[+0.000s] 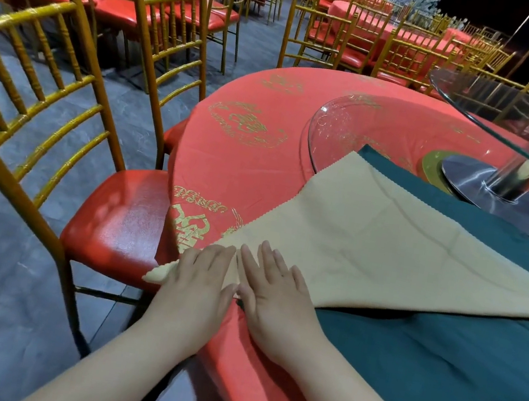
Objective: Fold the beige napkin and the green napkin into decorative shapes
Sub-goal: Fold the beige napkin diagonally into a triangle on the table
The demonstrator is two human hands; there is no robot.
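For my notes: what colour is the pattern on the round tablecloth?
Gold, on red tablecloth; head view.

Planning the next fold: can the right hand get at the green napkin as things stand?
Probably yes: the right hand rests flat on the beige napkin, and uncovered green napkin lies just beside its wrist.

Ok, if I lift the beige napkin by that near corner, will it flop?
Probably floppy: the beige napkin lies limp over the green napkin, its corner overhanging the table by the left hand. Thin, so likely light.
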